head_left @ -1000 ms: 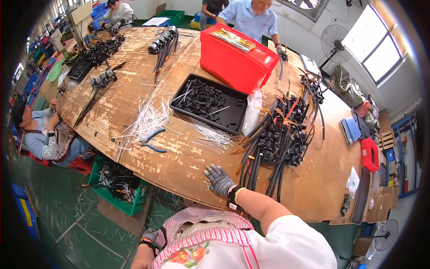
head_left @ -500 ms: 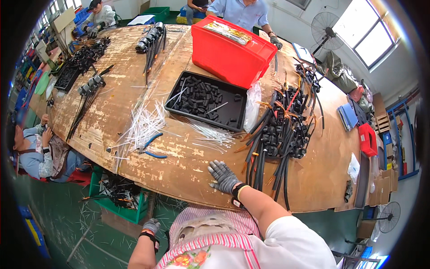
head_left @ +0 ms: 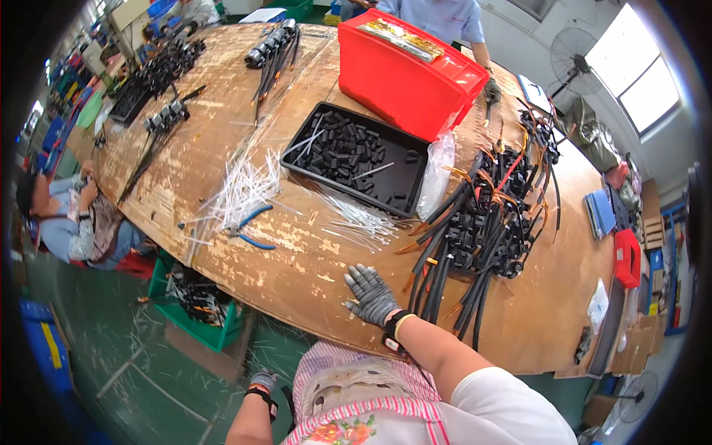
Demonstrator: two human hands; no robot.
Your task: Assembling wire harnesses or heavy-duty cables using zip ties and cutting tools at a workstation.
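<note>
My right hand (head_left: 371,296), in a grey glove, lies flat on the wooden table (head_left: 293,297) near its front edge. Its fingers are spread and hold nothing. My left hand (head_left: 263,380), also gloved, hangs low beside my apron, below the table edge; its fingers are foreshortened and too small to read. To the right of my right hand lies a pile of black cable assemblies (head_left: 486,230) with orange wire ends. Loose white cable ties (head_left: 360,225) are scattered beyond it. Blue-handled pliers (head_left: 256,242) rest to the left, beside a larger heap of cable ties (head_left: 241,189).
A black tray (head_left: 304,172) of short black sleeves stands mid-table, before a red bin (head_left: 400,81). A clear plastic bag (head_left: 437,182) touches the tray. Below the table sits a green crate (head_left: 215,337) with cables. One co-worker (head_left: 85,215) sits at left; another (head_left: 445,22) is behind the bin.
The view has shifted, so the table's things sit a little farther right in it. My right hand stays flat on the table; my left hand still hangs low.
</note>
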